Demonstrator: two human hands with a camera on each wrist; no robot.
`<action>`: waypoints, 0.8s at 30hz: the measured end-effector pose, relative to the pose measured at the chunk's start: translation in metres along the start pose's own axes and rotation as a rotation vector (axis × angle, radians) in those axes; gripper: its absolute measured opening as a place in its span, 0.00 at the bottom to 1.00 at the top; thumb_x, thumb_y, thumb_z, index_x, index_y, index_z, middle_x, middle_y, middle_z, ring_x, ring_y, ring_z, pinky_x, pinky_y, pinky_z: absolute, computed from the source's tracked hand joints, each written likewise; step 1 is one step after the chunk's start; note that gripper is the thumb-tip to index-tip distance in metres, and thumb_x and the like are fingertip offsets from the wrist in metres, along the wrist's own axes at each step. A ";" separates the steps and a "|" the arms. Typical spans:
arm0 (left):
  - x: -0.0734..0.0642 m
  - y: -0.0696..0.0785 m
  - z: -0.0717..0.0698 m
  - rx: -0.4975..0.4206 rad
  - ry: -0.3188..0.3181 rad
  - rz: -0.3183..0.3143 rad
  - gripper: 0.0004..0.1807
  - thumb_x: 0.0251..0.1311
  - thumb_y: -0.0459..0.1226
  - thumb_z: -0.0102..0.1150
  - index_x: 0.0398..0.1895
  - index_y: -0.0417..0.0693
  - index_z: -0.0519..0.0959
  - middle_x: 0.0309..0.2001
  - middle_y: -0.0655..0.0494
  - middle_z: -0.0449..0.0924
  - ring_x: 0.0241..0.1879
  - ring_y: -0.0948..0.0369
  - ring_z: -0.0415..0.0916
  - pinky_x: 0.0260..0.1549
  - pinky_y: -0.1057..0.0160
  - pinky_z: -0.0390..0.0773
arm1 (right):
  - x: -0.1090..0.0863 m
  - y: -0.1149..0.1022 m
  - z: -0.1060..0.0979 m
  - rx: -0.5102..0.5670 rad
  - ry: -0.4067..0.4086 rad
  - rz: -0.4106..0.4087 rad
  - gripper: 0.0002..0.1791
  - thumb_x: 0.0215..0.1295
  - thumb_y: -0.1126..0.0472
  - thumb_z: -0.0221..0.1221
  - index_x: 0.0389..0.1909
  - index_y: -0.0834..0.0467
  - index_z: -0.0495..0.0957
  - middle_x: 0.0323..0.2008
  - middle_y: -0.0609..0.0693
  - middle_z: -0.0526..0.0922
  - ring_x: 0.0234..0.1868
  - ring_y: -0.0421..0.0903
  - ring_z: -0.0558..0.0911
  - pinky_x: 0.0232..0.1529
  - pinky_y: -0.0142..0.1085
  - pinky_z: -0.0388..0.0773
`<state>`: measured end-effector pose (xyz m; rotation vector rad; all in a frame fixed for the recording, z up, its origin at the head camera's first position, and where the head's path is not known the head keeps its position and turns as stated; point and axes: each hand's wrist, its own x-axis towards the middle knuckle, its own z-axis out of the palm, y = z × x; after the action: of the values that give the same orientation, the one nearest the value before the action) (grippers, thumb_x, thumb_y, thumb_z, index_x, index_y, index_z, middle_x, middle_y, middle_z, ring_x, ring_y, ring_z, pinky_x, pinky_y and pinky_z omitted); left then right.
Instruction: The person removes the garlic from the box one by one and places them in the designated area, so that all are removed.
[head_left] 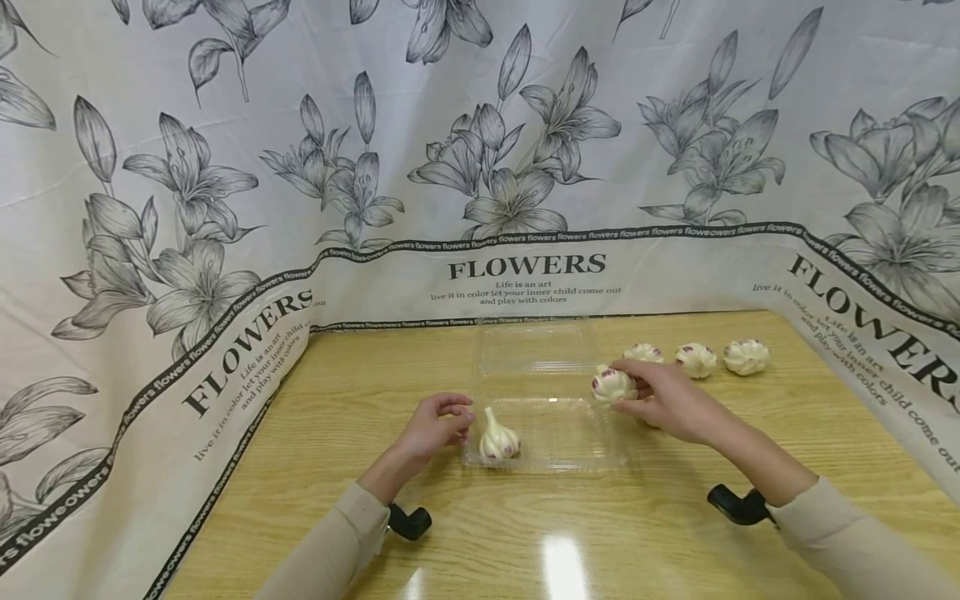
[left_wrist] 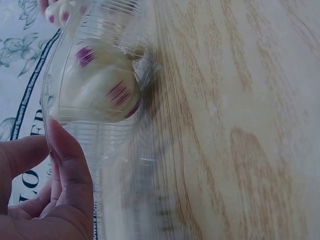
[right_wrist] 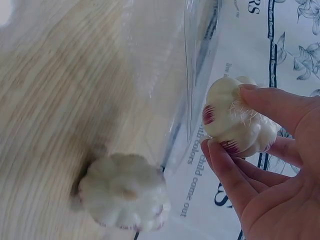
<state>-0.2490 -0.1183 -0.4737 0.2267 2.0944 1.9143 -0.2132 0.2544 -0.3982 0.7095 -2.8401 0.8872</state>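
A clear plastic clamshell box lies opened on the table, its lid folded back toward the curtain. One garlic bulb sits in the box's left end with its stem up; the left wrist view shows this garlic bulb through the clear wall. My left hand pinches the box's left rim between thumb and fingers. Over the right end of the box, my right hand holds a second garlic bulb by thumb and fingertips, its root side showing in the right wrist view.
Behind my right hand, a partly covered garlic bulb and two more bulbs, one in the middle and one at the right, stand in a row. A flower-printed curtain closes off the wooden table's back and sides.
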 end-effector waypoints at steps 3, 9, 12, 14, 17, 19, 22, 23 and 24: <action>0.000 0.000 0.000 0.000 -0.002 -0.003 0.20 0.72 0.28 0.56 0.64 0.27 0.71 0.39 0.47 0.78 0.30 0.60 0.77 0.31 0.61 0.81 | -0.005 0.006 -0.009 -0.009 0.001 0.013 0.31 0.65 0.60 0.70 0.65 0.69 0.73 0.39 0.54 0.81 0.42 0.50 0.83 0.43 0.46 0.83; -0.002 0.002 0.000 0.003 0.000 -0.005 0.20 0.73 0.29 0.56 0.64 0.27 0.71 0.38 0.49 0.78 0.30 0.60 0.78 0.31 0.61 0.82 | -0.016 0.020 -0.025 -0.022 0.025 0.053 0.33 0.65 0.61 0.70 0.67 0.71 0.71 0.49 0.67 0.82 0.47 0.59 0.84 0.47 0.52 0.84; -0.001 0.001 0.000 0.001 0.001 -0.005 0.20 0.73 0.29 0.56 0.64 0.27 0.71 0.38 0.50 0.77 0.30 0.60 0.78 0.31 0.61 0.81 | -0.020 0.028 -0.032 -0.031 0.038 0.074 0.34 0.65 0.60 0.70 0.67 0.71 0.70 0.51 0.70 0.81 0.48 0.62 0.84 0.48 0.54 0.84; 0.000 0.001 0.000 0.001 0.002 -0.005 0.20 0.73 0.29 0.56 0.64 0.27 0.71 0.38 0.50 0.77 0.30 0.60 0.78 0.31 0.62 0.81 | -0.023 0.035 -0.037 -0.042 0.044 0.082 0.34 0.66 0.59 0.69 0.67 0.71 0.70 0.51 0.71 0.81 0.48 0.63 0.84 0.47 0.55 0.83; -0.001 0.001 0.000 0.003 0.002 0.002 0.20 0.73 0.29 0.56 0.64 0.27 0.71 0.38 0.50 0.77 0.30 0.61 0.78 0.31 0.62 0.81 | -0.027 0.045 -0.043 -0.059 0.055 0.094 0.33 0.66 0.59 0.69 0.66 0.71 0.71 0.49 0.71 0.82 0.47 0.64 0.84 0.46 0.54 0.84; -0.001 0.001 0.000 0.005 0.003 0.004 0.20 0.73 0.29 0.56 0.64 0.26 0.71 0.38 0.50 0.77 0.31 0.61 0.78 0.31 0.63 0.81 | -0.029 0.052 -0.046 -0.074 0.062 0.096 0.33 0.66 0.59 0.70 0.65 0.71 0.71 0.47 0.70 0.82 0.47 0.63 0.84 0.46 0.53 0.84; 0.000 0.001 0.001 0.002 0.003 0.007 0.20 0.73 0.28 0.56 0.64 0.26 0.71 0.37 0.51 0.77 0.30 0.61 0.77 0.31 0.63 0.81 | -0.033 0.062 -0.050 -0.086 0.065 0.107 0.33 0.65 0.59 0.70 0.65 0.73 0.71 0.47 0.72 0.82 0.46 0.65 0.84 0.46 0.54 0.84; -0.001 0.001 0.001 0.002 0.002 0.007 0.20 0.73 0.28 0.56 0.64 0.26 0.70 0.37 0.51 0.77 0.30 0.61 0.77 0.31 0.63 0.81 | -0.034 0.065 -0.052 -0.092 0.064 0.110 0.33 0.65 0.59 0.70 0.65 0.73 0.71 0.47 0.72 0.82 0.46 0.65 0.84 0.46 0.55 0.83; 0.000 0.001 0.000 0.002 0.002 0.007 0.20 0.73 0.28 0.56 0.64 0.26 0.70 0.37 0.51 0.77 0.30 0.61 0.77 0.31 0.62 0.81 | -0.035 0.067 -0.053 -0.091 0.063 0.111 0.33 0.65 0.59 0.70 0.64 0.74 0.71 0.48 0.74 0.81 0.47 0.66 0.84 0.47 0.57 0.83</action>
<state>-0.2487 -0.1179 -0.4729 0.2333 2.0995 1.9168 -0.2154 0.3467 -0.3970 0.5091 -2.8660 0.7740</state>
